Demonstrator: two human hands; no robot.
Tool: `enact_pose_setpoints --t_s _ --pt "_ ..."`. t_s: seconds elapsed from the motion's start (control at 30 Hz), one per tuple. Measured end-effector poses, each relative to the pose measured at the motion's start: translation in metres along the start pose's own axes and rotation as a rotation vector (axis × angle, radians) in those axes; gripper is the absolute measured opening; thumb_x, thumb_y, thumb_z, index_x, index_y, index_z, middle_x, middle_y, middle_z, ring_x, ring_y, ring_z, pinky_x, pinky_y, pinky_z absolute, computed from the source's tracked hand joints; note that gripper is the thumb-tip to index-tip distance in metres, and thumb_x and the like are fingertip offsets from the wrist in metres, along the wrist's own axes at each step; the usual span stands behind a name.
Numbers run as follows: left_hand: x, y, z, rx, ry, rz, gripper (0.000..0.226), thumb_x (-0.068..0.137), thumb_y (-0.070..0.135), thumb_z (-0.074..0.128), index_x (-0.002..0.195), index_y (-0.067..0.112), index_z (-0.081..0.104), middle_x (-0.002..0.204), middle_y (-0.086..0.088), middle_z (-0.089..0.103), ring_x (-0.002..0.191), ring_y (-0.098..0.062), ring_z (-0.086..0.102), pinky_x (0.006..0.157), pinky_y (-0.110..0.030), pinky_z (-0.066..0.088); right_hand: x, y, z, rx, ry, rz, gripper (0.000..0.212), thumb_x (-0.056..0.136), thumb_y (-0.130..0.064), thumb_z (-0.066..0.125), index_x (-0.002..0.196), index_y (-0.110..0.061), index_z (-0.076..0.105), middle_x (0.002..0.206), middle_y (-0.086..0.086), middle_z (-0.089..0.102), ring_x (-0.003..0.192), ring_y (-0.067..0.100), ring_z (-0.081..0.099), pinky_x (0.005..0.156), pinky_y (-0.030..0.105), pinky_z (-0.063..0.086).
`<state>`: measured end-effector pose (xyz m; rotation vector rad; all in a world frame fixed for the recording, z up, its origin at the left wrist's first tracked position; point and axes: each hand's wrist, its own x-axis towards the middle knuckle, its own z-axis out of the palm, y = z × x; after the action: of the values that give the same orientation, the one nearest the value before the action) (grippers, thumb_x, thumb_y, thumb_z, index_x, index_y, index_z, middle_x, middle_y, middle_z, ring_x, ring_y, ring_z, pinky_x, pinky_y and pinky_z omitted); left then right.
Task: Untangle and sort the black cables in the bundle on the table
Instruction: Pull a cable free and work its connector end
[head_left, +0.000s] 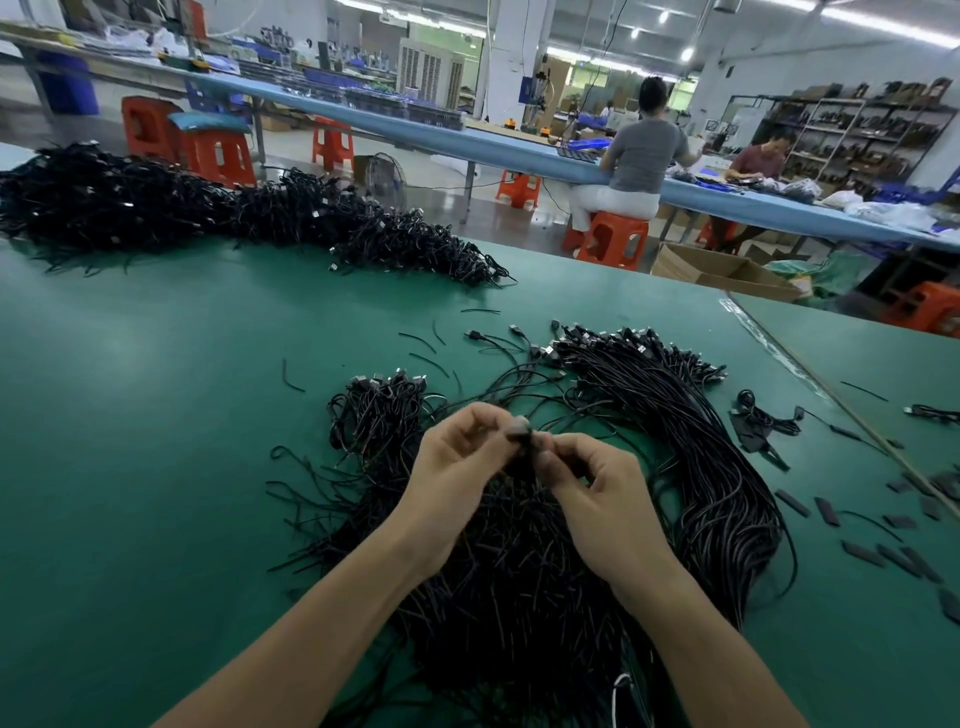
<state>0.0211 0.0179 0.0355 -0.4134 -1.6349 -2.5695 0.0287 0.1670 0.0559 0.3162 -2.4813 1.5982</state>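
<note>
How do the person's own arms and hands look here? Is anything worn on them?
Both arms are bare: no sleeve shows on the left forearm or the right forearm. The left hand and the right hand wear no gloves. No watch, bracelet or ring is visible on the parts that show.

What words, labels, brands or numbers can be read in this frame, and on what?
None can be read.
The blue panel by the far pillar: too blurred to read.
The cardboard box beyond the green table: no print shows.
The black cables: no labels show.
</note>
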Motion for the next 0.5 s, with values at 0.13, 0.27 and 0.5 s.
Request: enact_pose_setpoints --t_s 0.13,0.27,0.5 --pt "-0.004 -0.005 -0.003 0.264 0.013 -0.019 0.035 0.063 0.038 0.088 0.089 0.030 0.066 0.087 0.002 0.058 0.075 -0.010 0.051 0.068 -0.021 0.045 0.001 0.001 -0.005 -0.047 0.023 -0.038 0.019 0.095 -0.017 0.065 0.079 -0.027 0.069 0.075 -0.010 0.070 0.067 0.005 0.063 0.064 0.022 0.052" --pt "-0.004 -0.007 -0.008 0.340 -0.018 -0.083 0.054 0.066 0.033 0.087 0.107 0.025 0.053 0.079 0.008 0.049 0.066 -0.008 0.044 0.062 -0.018 0.042 -0.001 0.000 -0.010 -0.145 0.060 -0.102 0.015 0.092 -0.018 0.068 0.081 -0.028 0.068 0.077 -0.013 0.068 0.075 0.003 0.061 0.065 0.013 0.047" --pt "-0.006 -0.014 -0.003 0.329 -0.049 -0.169 0.019 0.090 0.021 0.073 0.101 0.019 0.058 0.073 -0.011 0.072 0.057 -0.025 0.068 0.052 -0.027 0.052 -0.003 0.000 -0.005 -0.231 0.041 -0.174 0.024 0.092 -0.016 0.068 0.078 -0.035 0.063 0.080 -0.013 0.065 0.081 0.004 0.060 0.066 0.010 0.043"
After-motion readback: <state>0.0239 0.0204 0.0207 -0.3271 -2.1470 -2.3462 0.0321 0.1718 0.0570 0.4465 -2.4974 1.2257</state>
